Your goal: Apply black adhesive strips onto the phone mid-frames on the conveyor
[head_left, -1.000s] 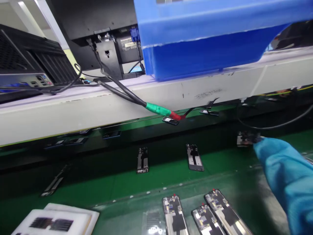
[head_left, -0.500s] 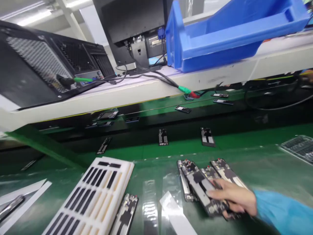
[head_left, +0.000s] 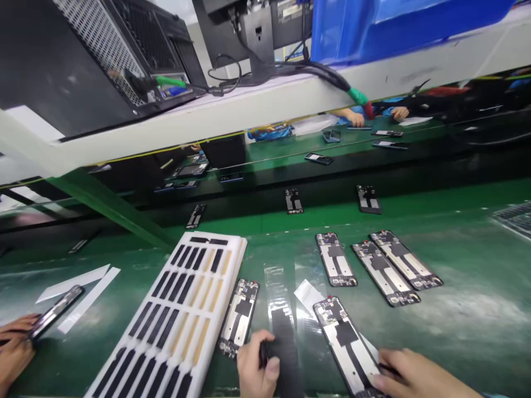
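Observation:
At the bottom centre my left hand (head_left: 256, 366) is curled closed, with something small and black between thumb and fingers that I cannot make out. It is between an opened phone (head_left: 239, 316) and a clear strip holding a dark ribbed band (head_left: 285, 348). My right hand (head_left: 410, 377) grips the lower right edge of another opened phone (head_left: 346, 342), which lies tilted on the bench. A dark bit shows between its fingers. Under that phone a pale paper strip (head_left: 307, 296) sticks out. Further back lie three more opened phones (head_left: 336, 258), (head_left: 385, 272), (head_left: 406, 258).
A white foam tray (head_left: 207, 250) with black and tan strips stands left of centre. At the far left another person's hands (head_left: 16, 345) hold a phone (head_left: 58, 310). More phones lie on the dark belt (head_left: 249, 218). Above hangs a white shelf (head_left: 232, 113) with a blue bin (head_left: 398, 33).
The phone in my right hand has come down and nearer me onto the bench. The three phones behind now lie spread apart. My left hand and the other person's hands have come into view.

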Tool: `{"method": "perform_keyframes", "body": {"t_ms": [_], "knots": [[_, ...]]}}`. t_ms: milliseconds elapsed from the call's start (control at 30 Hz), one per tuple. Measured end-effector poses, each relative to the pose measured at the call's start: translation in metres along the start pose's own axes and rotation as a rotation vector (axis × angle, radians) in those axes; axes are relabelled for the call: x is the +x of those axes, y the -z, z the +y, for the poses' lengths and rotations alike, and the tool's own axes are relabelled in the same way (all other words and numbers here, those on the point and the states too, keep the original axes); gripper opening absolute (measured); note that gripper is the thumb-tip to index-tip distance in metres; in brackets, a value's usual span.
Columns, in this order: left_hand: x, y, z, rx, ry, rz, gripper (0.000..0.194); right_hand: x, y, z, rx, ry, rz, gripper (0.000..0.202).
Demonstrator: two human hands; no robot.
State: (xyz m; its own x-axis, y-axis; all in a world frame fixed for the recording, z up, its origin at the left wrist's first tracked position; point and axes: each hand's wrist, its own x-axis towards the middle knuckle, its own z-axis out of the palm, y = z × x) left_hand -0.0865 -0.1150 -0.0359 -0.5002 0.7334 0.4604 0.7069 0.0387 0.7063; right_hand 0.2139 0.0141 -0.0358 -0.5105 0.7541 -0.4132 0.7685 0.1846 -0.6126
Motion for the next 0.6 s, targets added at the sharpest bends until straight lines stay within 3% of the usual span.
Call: {"method": "perform_keyframes", "body": {"t_ms": [67,167,200,333,400,467,533,600], "knots": [[0.005,0.002,-0.003,0.033,-0.023,-0.058,0.049,-0.006,0.013,-0.01,0.027,-0.007,0.046,0.043],[0.012,0.004,-0.002,0.138,-0.059,-0.19,0.016,-0.001,0.031,-0.044,0.319,0.032,0.168,0.058],[0.013,0.004,-0.001,0.194,-0.081,-0.236,0.015,0.006,0.036,-0.058,0.429,0.057,0.206,0.063],[0.008,0.002,0.001,0.43,-0.132,-0.375,0.045,0.052,0.034,-0.103,0.764,0.034,0.459,0.078],[0.004,0.001,0.001,0.488,-0.138,-0.456,0.056,0.074,0.02,-0.115,0.846,0.017,0.403,0.078],[0.0,-0.001,0.002,0.522,-0.138,-0.513,0.06,0.088,0.002,-0.119,0.856,0.07,0.244,0.07],[-0.002,-0.003,0.003,0.544,-0.13,-0.545,0.061,0.092,-0.014,-0.12,0.79,0.147,0.145,0.058],[-0.002,-0.004,0.004,0.564,-0.125,-0.567,0.06,0.089,-0.027,-0.118,0.682,0.21,0.125,0.045]]}}
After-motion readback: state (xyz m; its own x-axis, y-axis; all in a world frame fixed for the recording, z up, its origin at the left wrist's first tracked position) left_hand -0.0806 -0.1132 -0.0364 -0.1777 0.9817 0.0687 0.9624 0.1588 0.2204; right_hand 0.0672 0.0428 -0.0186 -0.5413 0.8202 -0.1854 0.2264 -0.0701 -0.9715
